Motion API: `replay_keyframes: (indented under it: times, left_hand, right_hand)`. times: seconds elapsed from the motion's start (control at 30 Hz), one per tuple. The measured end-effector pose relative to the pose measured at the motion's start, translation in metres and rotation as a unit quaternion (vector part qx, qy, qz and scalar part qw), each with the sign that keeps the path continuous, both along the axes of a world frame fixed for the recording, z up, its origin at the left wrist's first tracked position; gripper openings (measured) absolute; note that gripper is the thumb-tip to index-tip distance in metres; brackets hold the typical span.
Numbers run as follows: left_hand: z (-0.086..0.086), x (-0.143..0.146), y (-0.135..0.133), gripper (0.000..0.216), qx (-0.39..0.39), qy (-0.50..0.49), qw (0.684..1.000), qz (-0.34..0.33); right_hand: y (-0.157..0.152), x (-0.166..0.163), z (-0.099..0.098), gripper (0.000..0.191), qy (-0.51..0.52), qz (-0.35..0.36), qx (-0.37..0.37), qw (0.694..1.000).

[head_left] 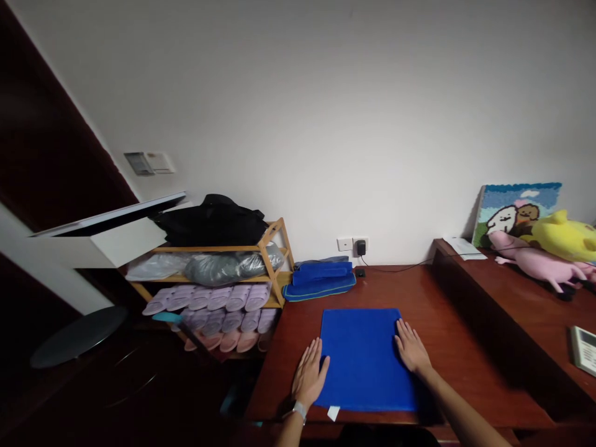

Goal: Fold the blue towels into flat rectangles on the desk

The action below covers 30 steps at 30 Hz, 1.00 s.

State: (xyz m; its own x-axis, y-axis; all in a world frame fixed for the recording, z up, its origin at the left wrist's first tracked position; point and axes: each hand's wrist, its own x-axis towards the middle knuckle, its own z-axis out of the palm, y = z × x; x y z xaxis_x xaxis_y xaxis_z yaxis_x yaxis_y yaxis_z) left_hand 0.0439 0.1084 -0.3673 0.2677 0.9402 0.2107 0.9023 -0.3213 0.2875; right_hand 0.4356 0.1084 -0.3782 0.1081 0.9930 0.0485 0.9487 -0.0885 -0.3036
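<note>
From the head camera's view, a blue cloth [363,363] is lying spread flat on the reddish-brown tabletop [459,347], with a small white tag [333,413] sticking out past its near edge. The left hand [310,374] is resting flat along the cloth's left edge, fingers extended and grasping nothing, its thumb reaching toward the fabric. The right hand [413,349] is lying open along the opposite edge, fingers pointing away from the wearer and likewise gripping nothing. Beyond the cloth, folded blue cloths [321,279] are sitting near the wall, beside a wooden rack [274,264] that is holding lilac slippers [223,298].
</note>
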Motion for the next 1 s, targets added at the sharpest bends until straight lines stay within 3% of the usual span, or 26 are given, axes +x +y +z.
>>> replay_keyframes:
  times: [0.33, 0.43, 0.53, 0.67, 0.73, 0.8, 0.9, 1.0]
  left_hand:
    - [0.009, -0.005, 0.002, 0.061, -0.028, -0.035, 0.999, 0.016]
    - [0.015, 0.007, 0.005, 0.058, 0.000, -0.036, 0.999, 0.033]
    - [0.025, 0.058, 0.006, 0.058, 0.034, -0.011, 0.999, -0.024]
    - [0.030, 0.166, 0.003, 0.061, 0.018, 0.021, 0.985, -0.170]
    - [0.025, 0.208, 0.003, 0.063, -0.001, 0.022, 0.982, -0.187]
    - [0.016, 0.226, 0.005, 0.064, -0.018, 0.019, 0.982, -0.189]
    - [0.007, 0.209, 0.011, 0.065, -0.030, 0.023, 0.983, -0.180]
    - [0.009, 0.158, 0.022, 0.069, -0.049, 0.045, 0.990, -0.123]
  right_hand:
    - [0.003, -0.002, 0.000, 0.069, -0.018, 0.003, -0.020, 1.000]
    - [0.004, -0.003, 0.003, 0.068, -0.009, 0.001, -0.017, 1.000]
    - [0.005, -0.003, 0.005, 0.067, 0.006, 0.000, -0.016, 1.000]
    - [0.004, -0.001, 0.002, 0.066, 0.012, 0.002, -0.006, 1.000]
    - [0.004, 0.000, 0.000, 0.066, 0.010, 0.014, -0.001, 1.000]
    - [0.004, 0.001, -0.002, 0.065, 0.009, 0.022, 0.002, 1.000]
    - [0.004, 0.000, 0.000, 0.065, 0.007, 0.014, 0.000, 1.000]
    - [0.003, -0.003, 0.005, 0.066, 0.009, 0.004, -0.009, 1.000]
